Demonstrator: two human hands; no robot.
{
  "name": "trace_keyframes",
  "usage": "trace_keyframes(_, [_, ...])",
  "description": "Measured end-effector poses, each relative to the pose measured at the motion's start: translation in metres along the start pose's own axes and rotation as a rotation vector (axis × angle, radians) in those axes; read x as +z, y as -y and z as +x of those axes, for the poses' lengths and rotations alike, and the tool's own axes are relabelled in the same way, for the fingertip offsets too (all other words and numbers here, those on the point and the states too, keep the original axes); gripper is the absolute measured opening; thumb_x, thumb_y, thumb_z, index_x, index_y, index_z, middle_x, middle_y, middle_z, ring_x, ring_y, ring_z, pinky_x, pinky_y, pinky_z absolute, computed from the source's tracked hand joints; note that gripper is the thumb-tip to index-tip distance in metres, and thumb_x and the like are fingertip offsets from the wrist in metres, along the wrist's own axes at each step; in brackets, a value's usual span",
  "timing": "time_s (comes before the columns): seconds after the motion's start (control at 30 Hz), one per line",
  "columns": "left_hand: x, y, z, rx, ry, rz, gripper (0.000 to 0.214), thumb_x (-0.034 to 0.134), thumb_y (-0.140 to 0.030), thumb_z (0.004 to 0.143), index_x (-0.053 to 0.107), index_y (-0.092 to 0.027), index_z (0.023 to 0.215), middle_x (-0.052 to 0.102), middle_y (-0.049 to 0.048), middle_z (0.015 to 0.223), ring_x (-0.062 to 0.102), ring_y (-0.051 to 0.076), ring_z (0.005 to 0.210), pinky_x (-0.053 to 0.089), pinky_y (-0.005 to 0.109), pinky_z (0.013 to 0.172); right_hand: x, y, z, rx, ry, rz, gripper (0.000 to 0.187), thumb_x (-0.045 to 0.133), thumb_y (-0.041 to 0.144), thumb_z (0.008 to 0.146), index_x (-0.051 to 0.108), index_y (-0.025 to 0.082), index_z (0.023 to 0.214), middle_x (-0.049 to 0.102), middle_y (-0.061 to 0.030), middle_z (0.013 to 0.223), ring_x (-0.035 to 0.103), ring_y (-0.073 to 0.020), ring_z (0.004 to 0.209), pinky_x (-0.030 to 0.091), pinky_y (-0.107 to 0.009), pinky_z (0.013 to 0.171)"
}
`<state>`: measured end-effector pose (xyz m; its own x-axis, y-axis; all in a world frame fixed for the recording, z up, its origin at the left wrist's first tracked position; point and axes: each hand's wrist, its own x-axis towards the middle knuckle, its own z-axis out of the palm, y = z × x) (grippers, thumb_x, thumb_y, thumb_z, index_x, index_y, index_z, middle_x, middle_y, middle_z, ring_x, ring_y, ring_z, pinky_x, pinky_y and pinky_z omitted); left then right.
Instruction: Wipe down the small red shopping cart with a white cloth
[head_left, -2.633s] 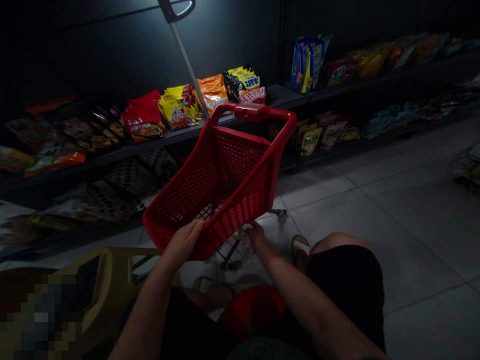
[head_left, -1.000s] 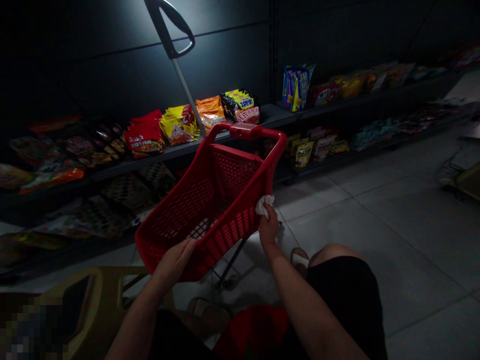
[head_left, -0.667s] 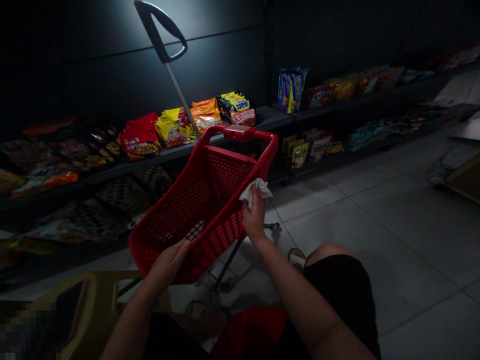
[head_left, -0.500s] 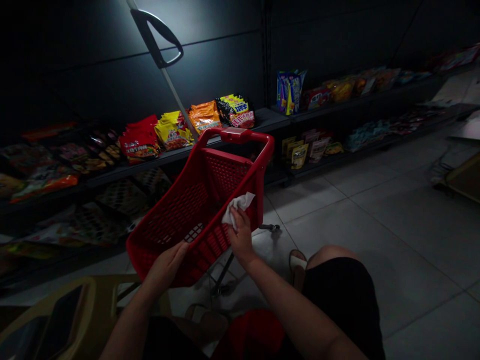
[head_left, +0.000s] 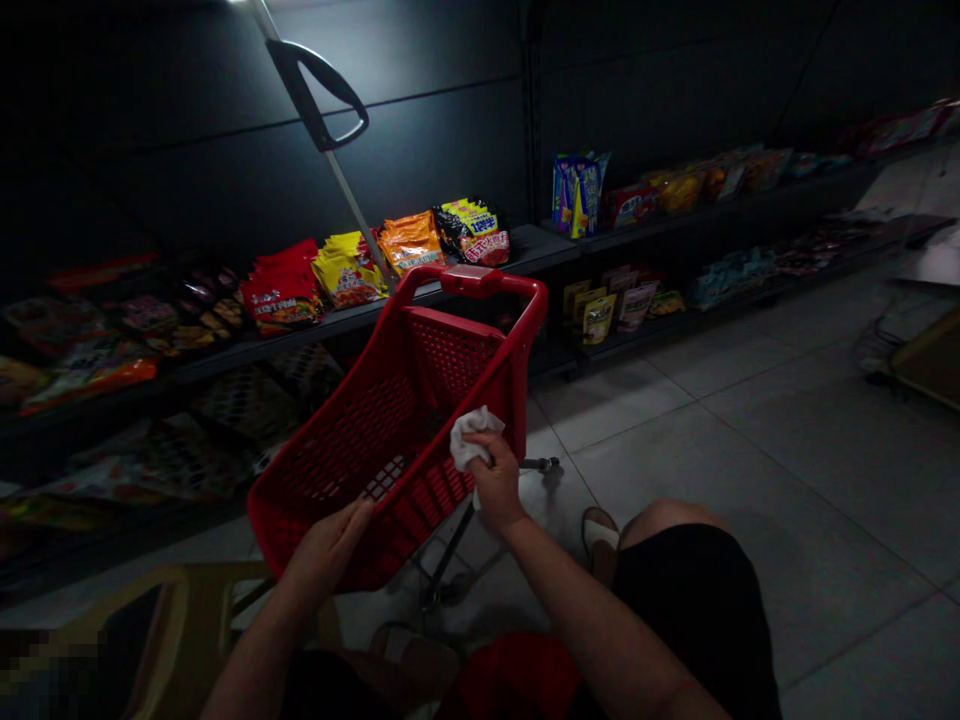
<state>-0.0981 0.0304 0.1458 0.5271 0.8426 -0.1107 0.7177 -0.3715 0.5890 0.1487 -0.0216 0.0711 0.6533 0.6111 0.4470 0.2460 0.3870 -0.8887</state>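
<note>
A red plastic shopping cart [head_left: 394, 420] with mesh walls stands tilted in front of me, its handle bar [head_left: 461, 281] pointing away. My left hand [head_left: 326, 548] grips the near rim of the cart. My right hand [head_left: 493, 478] is closed around a crumpled white wipe [head_left: 466, 438], pressing it against the cart's right-hand wall. Below the cart, its thin metal legs and a caster axle [head_left: 540, 464] show over the floor. The cart's lower frame is partly hidden by its own basket.
Low dark shelves [head_left: 525, 250] hold colourful snack bags [head_left: 412, 243] behind the cart. A metal pole with a black loop grip [head_left: 319, 95] rises behind it. A beige plastic stool [head_left: 142, 625] is at lower left. Grey floor tiles [head_left: 750, 470] stretch right.
My right hand has moved down the cart's wall, and the wipe is now bunched in it. In the earliest frame no wipe showed and that hand was low by the cart's leg.
</note>
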Motion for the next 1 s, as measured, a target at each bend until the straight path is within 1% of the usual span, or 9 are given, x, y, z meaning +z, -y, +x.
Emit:
trace_keyframes(0.1, [-0.002, 0.010, -0.003, -0.018, -0.003, -0.042, 0.051, 0.040, -0.061, 0.093, 0.073, -0.022, 0.093, 0.076, 0.0028, 0.097, 0.069, 0.024, 0.096, 0.052, 0.029, 0.086, -0.018, 0.020, 0.038, -0.087, -0.169, -0.031, 0.037, 0.056, 0.017, 0.084, 0.070, 0.025, 0.118, 0.063, -0.0058, 0.126, 0.056, -0.0208, 0.123, 0.042, -0.040, 0.111])
trace_keyframes(0.23, [-0.001, 0.019, -0.004, -0.013, -0.022, -0.073, 0.050, 0.044, -0.062, 0.091, 0.074, -0.022, 0.093, 0.076, 0.0035, 0.099, 0.069, 0.026, 0.098, 0.054, 0.031, 0.089, -0.027, 0.033, 0.071, -0.160, -0.131, -0.148, 0.047, 0.054, 0.019, 0.089, 0.060, 0.027, 0.135, 0.050, -0.0065, 0.144, 0.044, -0.0214, 0.138, 0.032, -0.043, 0.120])
trace_keyframes(0.33, [-0.001, 0.022, -0.003, 0.004, -0.004, -0.068, 0.051, 0.043, -0.061, 0.092, 0.074, -0.020, 0.094, 0.076, 0.0040, 0.094, 0.069, 0.025, 0.093, 0.055, 0.031, 0.085, -0.010, 0.026, 0.042, -0.119, -0.057, -0.157, 0.045, 0.057, 0.019, 0.087, 0.062, 0.026, 0.131, 0.051, -0.0080, 0.141, 0.046, -0.0226, 0.135, 0.035, -0.043, 0.118])
trace_keyframes(0.43, [-0.002, 0.023, 0.000, 0.019, -0.006, -0.052, 0.050, 0.043, -0.060, 0.093, 0.074, -0.020, 0.096, 0.075, 0.0031, 0.091, 0.069, 0.024, 0.089, 0.056, 0.029, 0.079, 0.007, 0.016, 0.001, -0.147, 0.179, -0.146, 0.043, 0.064, 0.017, 0.082, 0.066, 0.026, 0.124, 0.054, -0.0083, 0.132, 0.053, -0.0230, 0.127, 0.042, -0.040, 0.113])
trace_keyframes(0.53, [-0.004, 0.025, 0.000, 0.035, -0.013, -0.027, 0.050, 0.044, -0.060, 0.092, 0.075, -0.021, 0.096, 0.075, 0.0020, 0.089, 0.069, 0.023, 0.087, 0.057, 0.028, 0.077, 0.001, 0.015, -0.002, -0.223, 0.286, -0.160, 0.040, 0.062, 0.013, 0.080, 0.071, 0.028, 0.116, 0.060, -0.0059, 0.121, 0.058, -0.0210, 0.117, 0.047, -0.037, 0.108])
trace_keyframes(0.73, [-0.012, 0.042, -0.004, 0.041, -0.048, 0.026, 0.055, 0.047, -0.064, 0.089, 0.078, -0.024, 0.108, 0.076, 0.0044, 0.112, 0.068, 0.029, 0.111, 0.055, 0.038, 0.097, -0.051, 0.023, 0.075, -0.266, -0.209, -0.215, 0.042, 0.053, 0.019, 0.088, 0.066, 0.029, 0.127, 0.053, -0.0050, 0.141, 0.048, -0.0237, 0.134, 0.036, -0.046, 0.117])
trace_keyframes(0.83, [-0.019, 0.057, -0.003, 0.045, -0.048, 0.040, 0.057, 0.046, -0.066, 0.089, 0.077, -0.024, 0.111, 0.073, 0.0048, 0.122, 0.058, 0.030, 0.130, 0.045, 0.044, 0.111, -0.055, -0.005, 0.067, -0.242, -0.164, -0.232, 0.043, 0.052, 0.022, 0.088, 0.065, 0.029, 0.129, 0.047, -0.0044, 0.150, 0.042, -0.0234, 0.140, 0.033, -0.047, 0.119])
trace_keyframes(0.93, [-0.025, 0.066, 0.001, 0.099, -0.090, 0.073, 0.053, 0.047, -0.064, 0.089, 0.077, -0.026, 0.111, 0.075, 0.0025, 0.119, 0.057, 0.028, 0.131, 0.044, 0.043, 0.113, -0.047, -0.060, 0.017, -0.125, -0.110, -0.261, 0.038, 0.054, 0.024, 0.084, 0.070, 0.026, 0.119, 0.051, -0.0068, 0.145, 0.044, -0.0243, 0.139, 0.035, -0.047, 0.118])
trace_keyframes(1.0, [-0.028, 0.067, 0.002, 0.148, -0.142, 0.127, 0.049, 0.048, -0.062, 0.090, 0.077, -0.028, 0.111, 0.075, 0.0009, 0.118, 0.060, 0.026, 0.127, 0.046, 0.041, 0.112, -0.042, -0.092, -0.015, 0.055, -0.187, -0.220, 0.040, 0.053, 0.026, 0.083, 0.068, 0.024, 0.119, 0.056, -0.0081, 0.139, 0.048, -0.0248, 0.135, 0.036, -0.050, 0.116])
